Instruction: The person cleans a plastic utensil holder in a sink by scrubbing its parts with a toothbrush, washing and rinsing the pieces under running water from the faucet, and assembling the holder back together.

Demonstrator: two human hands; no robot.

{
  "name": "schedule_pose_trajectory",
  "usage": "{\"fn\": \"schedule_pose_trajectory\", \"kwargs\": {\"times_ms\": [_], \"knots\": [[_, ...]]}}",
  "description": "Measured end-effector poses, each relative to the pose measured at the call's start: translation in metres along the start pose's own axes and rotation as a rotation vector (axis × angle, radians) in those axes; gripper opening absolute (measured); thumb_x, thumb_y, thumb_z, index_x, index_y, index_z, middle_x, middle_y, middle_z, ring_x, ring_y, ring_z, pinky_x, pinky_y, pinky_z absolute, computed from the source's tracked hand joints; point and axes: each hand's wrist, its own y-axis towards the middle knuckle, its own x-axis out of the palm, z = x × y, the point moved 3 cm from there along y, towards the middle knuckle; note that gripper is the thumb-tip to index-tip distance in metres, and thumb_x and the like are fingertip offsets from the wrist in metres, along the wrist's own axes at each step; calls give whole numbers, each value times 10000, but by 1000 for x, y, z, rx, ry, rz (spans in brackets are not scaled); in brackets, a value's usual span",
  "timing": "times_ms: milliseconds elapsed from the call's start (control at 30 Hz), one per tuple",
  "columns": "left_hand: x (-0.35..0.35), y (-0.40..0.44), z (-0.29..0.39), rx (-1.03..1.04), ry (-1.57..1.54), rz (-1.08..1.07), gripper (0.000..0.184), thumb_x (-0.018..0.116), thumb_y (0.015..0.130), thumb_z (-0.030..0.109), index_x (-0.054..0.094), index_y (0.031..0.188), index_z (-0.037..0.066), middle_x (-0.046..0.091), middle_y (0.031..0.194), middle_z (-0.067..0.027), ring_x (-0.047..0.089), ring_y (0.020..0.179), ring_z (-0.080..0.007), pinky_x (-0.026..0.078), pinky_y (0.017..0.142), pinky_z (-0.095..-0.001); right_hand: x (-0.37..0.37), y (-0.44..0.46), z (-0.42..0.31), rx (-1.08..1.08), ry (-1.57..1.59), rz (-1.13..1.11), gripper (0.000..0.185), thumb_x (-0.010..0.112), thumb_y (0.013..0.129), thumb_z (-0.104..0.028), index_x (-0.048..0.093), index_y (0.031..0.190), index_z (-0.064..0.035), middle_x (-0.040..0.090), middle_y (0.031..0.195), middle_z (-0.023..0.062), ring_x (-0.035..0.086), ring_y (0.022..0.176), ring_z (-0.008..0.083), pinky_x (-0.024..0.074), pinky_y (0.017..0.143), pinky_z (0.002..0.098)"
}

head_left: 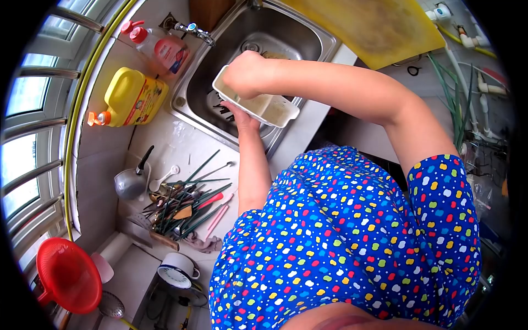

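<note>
A white plastic divided container (279,111) is held tilted over the stainless steel sink (305,33). Its inside looks stained, with a divider across the middle. My left hand (242,116) grips it from below, fingers wrapped against its underside. Reaching into the far compartment is my right hand (246,74), curled closed with its fingertips out of sight inside the walls. Whether it holds a cloth or scrubber cannot be seen. Some dark bits (223,113) lie on the sink bottom below the container.
Left of the sink stand a yellow detergent jug (132,99), a clear bottle with a red pump (168,52) and a tap (195,32). A heap of chopsticks and utensils (184,206), a grey pot (131,182), a cleaver (146,234) and a red colander (69,275) lie nearer. A yellow board (379,25) is at right.
</note>
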Motion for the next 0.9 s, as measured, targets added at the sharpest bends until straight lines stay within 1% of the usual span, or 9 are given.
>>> {"fn": "schedule_pose_trajectory", "kwargs": {"times_ms": [133,300,400,500,567,633,700,833,900], "knots": [[27,23,-28,11,-1,-32,916,271,733,790,244,1412,177,341,1417,-68,362,1272,-290,345,1033,-437,7,-2,28,52,-222,72,195,648,639,-169,700,804,-80,673,800,109,662,767,285,524,648,380],[24,16,-21,-55,-23,13,905,273,742,784,267,1405,168,353,1411,-67,368,1268,-289,346,1031,-434,-1,-1,16,25,-85,43,177,612,656,-133,697,800,-73,667,780,116,661,773,270,522,646,373],[27,16,-16,-9,-14,47,861,226,784,755,264,1405,160,354,1409,-69,374,1264,-295,340,1035,-435,-6,5,23,15,-109,53,172,595,673,-114,697,807,-78,668,787,121,658,790,280,521,650,378],[35,14,-12,113,-65,92,766,154,855,688,343,1362,146,436,1343,-69,429,1215,-293,374,1002,-454,-9,11,42,120,-63,100,174,577,686,-116,698,810,-95,671,804,116,654,798,285,518,659,389],[51,8,-11,12,-84,119,725,101,889,636,343,1367,147,423,1356,-68,416,1229,-283,357,1021,-436,-15,13,45,146,-26,52,239,592,706,-149,690,917,-93,675,920,94,647,893,252,518,721,388],[54,13,-15,-30,-13,102,754,108,872,662,336,1377,150,415,1367,-59,410,1238,-280,352,1025,-423,-27,6,45,173,-26,45,238,594,703,-156,690,913,-99,673,904,101,646,887,262,515,727,382],[55,13,-5,-27,3,152,764,124,864,675,329,1381,153,409,1374,-55,411,1236,-284,352,1023,-425,-28,-3,56,175,56,171,221,558,735,-180,707,897,-166,678,839,71,644,838,261,508,714,370],[38,22,1,3,-92,91,765,136,857,683,322,1387,162,399,1384,-57,409,1236,-289,354,1021,-430,-33,-32,77,236,346,426,264,553,804,-272,684,1016,-183,680,916,60,641,850,230,497,750,341],[27,29,-10,14,103,98,776,122,846,696,318,1389,177,398,1386,-58,419,1231,-297,364,1013,-458,-17,-37,92,236,507,501,274,552,808,-284,679,1028,-182,680,913,63,641,851,224,493,746,324]]}}
